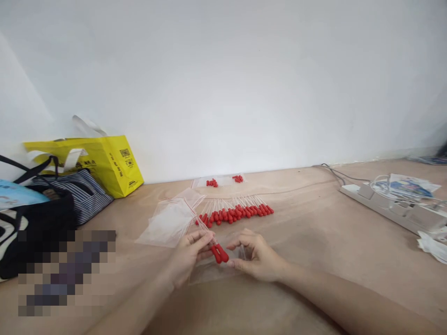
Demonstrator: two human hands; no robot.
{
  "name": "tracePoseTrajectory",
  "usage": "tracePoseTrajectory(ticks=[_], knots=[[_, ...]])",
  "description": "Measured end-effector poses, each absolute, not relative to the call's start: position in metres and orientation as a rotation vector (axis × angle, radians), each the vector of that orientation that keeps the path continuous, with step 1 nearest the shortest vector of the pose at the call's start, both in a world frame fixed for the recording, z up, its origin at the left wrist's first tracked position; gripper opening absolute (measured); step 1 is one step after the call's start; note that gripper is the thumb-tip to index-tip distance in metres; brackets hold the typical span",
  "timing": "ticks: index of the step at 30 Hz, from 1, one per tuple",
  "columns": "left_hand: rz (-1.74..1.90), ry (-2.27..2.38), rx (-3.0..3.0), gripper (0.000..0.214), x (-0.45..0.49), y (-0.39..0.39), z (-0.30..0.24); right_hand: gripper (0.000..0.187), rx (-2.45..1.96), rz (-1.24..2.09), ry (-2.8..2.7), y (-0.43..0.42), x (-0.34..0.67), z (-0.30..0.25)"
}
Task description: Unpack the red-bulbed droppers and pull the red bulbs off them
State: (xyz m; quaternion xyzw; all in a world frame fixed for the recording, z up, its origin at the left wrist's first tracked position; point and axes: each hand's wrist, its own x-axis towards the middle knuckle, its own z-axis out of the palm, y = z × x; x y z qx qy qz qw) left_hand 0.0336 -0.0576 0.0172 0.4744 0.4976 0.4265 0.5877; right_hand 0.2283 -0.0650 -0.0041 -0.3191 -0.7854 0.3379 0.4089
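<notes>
My left hand pinches a few glass droppers with red rubber bulbs by their thin clear stems, the bulbs pointing toward my right side. Just right of those bulbs, my right hand is curved with thumb and fingers apart, the thumb tip close to a bulb; whether it touches is hard to tell. Beneath both hands lies a clear plastic bag, partly covered by them. Beyond the hands, a row of red-bulbed droppers lies side by side, bulbs toward me. Flat zip bags with red seal lines are stacked to the left.
Near the wall rest clear bags with red-bulbed droppers. A yellow bag, a striped pouch and a black bag stand at left. A white power strip with cables lies at right, beside a crumpled white wrapper.
</notes>
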Motion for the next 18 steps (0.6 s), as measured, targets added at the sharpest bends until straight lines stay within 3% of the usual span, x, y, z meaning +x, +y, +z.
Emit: tracePoseTrajectory(ticks=[6,15,18], knots=[[0.726,1.511,1.448,0.020,0.003,0.016,0.057,0.010,-0.883,0.473,-2.207,-0.046,0.248,-0.011],[0.398,1.693,1.459,0.012,0.021,0.078,0.048,0.026,-0.856,0.389,-2.327,-0.040,0.254,-0.018],[0.322,1.691,1.462,0.024,0.024,0.084,0.043,0.030,-0.833,0.389,-2.347,-0.041,0.253,-0.018]])
